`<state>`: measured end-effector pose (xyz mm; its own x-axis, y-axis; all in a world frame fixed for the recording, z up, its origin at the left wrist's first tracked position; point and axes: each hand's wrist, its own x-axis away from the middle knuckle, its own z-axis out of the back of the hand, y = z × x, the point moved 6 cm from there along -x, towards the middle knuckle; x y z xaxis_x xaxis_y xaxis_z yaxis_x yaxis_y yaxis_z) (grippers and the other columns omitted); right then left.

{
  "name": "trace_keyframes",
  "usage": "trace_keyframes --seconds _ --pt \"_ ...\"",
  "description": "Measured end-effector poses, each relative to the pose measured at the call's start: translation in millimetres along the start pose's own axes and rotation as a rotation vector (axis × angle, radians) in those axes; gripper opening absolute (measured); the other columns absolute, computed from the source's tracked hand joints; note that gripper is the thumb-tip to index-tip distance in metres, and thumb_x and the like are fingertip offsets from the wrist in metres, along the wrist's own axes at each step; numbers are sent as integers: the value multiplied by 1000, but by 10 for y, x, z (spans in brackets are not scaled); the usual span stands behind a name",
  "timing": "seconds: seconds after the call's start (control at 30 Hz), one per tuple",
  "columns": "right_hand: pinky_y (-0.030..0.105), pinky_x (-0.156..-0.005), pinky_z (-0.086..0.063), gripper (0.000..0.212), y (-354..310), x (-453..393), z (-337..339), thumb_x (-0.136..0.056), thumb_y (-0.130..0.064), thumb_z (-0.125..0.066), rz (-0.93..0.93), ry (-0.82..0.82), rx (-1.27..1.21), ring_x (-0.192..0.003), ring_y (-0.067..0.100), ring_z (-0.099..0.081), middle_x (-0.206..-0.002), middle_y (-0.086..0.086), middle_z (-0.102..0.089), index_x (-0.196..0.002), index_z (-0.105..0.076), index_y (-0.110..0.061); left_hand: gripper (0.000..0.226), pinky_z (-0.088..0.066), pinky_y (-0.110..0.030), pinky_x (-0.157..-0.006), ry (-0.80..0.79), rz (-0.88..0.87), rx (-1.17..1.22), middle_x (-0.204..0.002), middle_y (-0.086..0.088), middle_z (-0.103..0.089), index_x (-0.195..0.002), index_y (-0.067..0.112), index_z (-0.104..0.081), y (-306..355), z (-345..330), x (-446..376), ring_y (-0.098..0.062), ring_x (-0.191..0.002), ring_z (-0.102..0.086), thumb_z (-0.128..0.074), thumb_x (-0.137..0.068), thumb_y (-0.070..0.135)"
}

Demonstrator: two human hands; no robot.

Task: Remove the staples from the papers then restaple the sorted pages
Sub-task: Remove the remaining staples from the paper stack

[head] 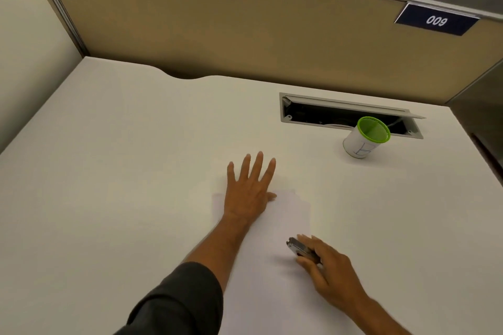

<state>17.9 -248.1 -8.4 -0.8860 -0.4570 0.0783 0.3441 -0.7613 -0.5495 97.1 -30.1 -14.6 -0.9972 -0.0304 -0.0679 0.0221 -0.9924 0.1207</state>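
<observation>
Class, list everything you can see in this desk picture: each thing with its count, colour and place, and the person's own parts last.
desk: one, white, fills the view
papers: one stack, white, near middle of desk
stapler: one, silver metal, over the papers' right part
cup: one, white with green rim, right of desk, at the near edge of the cable slot
cable slot: one, grey frame, lid open, far right of desk
partition: one, tan, behind desk
sign: one, dark blue, reads 009, on partition
left hand: flat, presses the papers' far end
right hand: grips the stapler
</observation>
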Motion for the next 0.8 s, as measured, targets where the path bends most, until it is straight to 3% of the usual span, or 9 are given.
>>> trace_keyframes --seconds 0.07,0.17,0.23,0.33,0.43,0.5,0.57,0.7,0.8 --pt "34 -102 -48 48 0 -7 35 -86 -45 -58 16 78 -29 -127 14 -53 -129 -14 -60 -128 -60 -21 63 -46 -53 -95 100 -57 -10 -141 -8 -56 -137 21 -53 89 143 2 -34 -123 -55 -72 -83 47" --pt "34 -100 -45 47 32 -40 39 -87 -41 -61 65 128 95 -127 22 -54 -128 -4 -65 -126 -62 -15 31 -43 -45 -83 60 -100 44 -112 -4 -68 -105 17 -68 252 80 195 -31 -102 -57 -60 -91 44" --pt "33 -96 -49 47 4 -31 -15 -90 -45 -57 158 115 216 -124 25 -56 -126 1 -67 -124 -64 -14 41 -37 -51 -91 -88 -37 71 -127 -5 -60 -117 18 -62 307 -101 394 -33 -115 -49 -50 -94 49" --pt "36 -92 -55 52 -69 42 -142 -93 -51 -43 286 72 299 -121 25 -59 -124 1 -68 -121 -67 -14 59 -17 -67 -109 -218 -7 63 -162 -6 -20 -150 28 -27 324 -323 648 -35 -144 -21 -36 -99 55" --pt "35 -95 -52 38 -26 85 -128 -87 -38 -64 135 92 73 -122 20 -57 -121 -3 -69 -119 -67 -16 58 6 -69 -113 -209 -48 105 -166 1 -1 -154 36 -10 268 -375 737 -30 -151 -1 -25 -102 54" --pt "28 -77 -56 23 13 67 -32 -83 -34 -69 23 144 -98 -94 13 -68 -97 -11 -73 -103 -70 -22 56 13 -61 -116 -180 -104 175 -166 5 -2 -154 37 -10 230 -352 748 -24 -152 1 -23 -103 52" --pt "24 -58 -46 12 21 8 67 -85 -37 -68 -27 162 -220 -64 8 -59 -71 -13 -64 -87 -66 -26 56 13 -52 -120 -164 -161 358 -165 8 -8 -155 35 -10 236 -298 736 -15 -151 -4 -26 -103 50" --pt "16 -56 -40 6 92 -138 146 -83 -26 -74 -93 98 -324 -63 10 -57 -72 -9 -65 -81 -68 -26 57 3 -37 -124 -173 -272 761 -163 5 -18 -155 25 -17 365 -161 726 -3 -149 -11 -41 -105 35" --pt "15 -57 -40 8 174 -170 134 -82 -20 -76 -113 39 -308 -63 8 -57 -71 -9 -66 -81 -69 -26 51 -10 -40 -124 -134 -280 870 -157 0 -32 -150 15 -36 370 -106 736 -8 -147 -23 -49 -100 19"
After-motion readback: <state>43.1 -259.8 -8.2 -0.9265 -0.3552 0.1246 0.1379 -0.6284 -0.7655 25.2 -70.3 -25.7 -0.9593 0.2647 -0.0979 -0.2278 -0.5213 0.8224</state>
